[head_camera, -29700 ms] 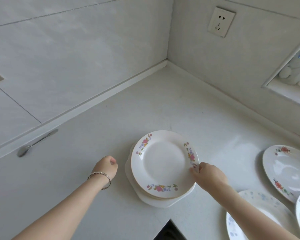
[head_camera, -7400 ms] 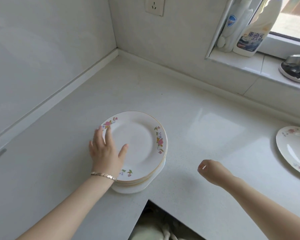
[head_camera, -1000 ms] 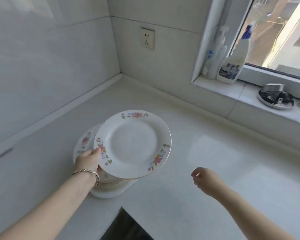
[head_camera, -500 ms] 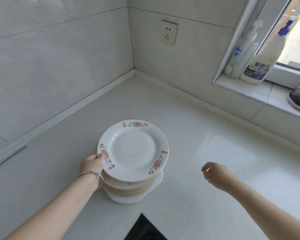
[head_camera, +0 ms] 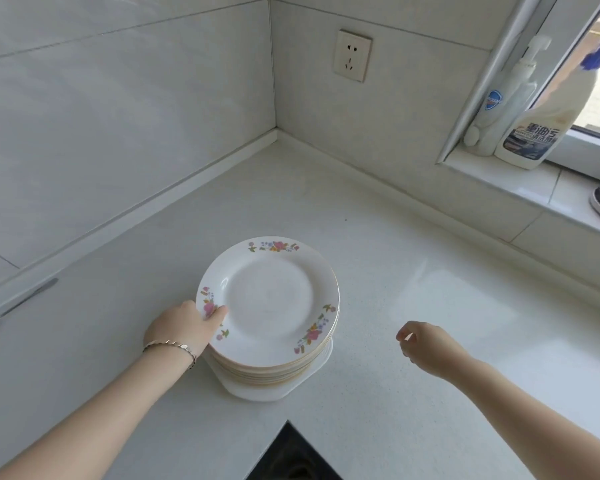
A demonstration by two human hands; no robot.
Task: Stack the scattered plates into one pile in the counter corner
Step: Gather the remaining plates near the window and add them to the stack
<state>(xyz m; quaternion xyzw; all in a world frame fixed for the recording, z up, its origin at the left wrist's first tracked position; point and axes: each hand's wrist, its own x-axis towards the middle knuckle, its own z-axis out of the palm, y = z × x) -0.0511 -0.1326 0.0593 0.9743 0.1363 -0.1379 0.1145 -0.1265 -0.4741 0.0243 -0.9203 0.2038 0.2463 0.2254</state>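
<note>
Nearest the camera, both forearms reach out over the white desk (head_camera: 413,403), on either side of a dark opening at its front edge. The right hand (head_camera: 426,344) hovers above bare desk, holding nothing, its fingers loosely curled; it reads as a hand kept ready rather than working. The left hand (head_camera: 184,325), a bracelet (head_camera: 172,345) on its wrist, pinches the left rim of the top floral plate (head_camera: 269,299), thumb on the upper face and fingers apparently under the edge, probably so the plate can be seated squarely and nudged into line. That plate lies level on the pile of plates (head_camera: 267,370), which rests on a wider white squarish dish (head_camera: 312,367). The pile stands out from the walls, with open desk between it and the corner, so pushing it back may remain. No loose plates show. Left, a spoon (head_camera: 11,308) lies by the backsplash. Beyond are a wall socket (head_camera: 352,55) and, on the window sill (head_camera: 520,181), a pump bottle (head_camera: 499,102) and a cleaner bottle (head_camera: 537,129).
</note>
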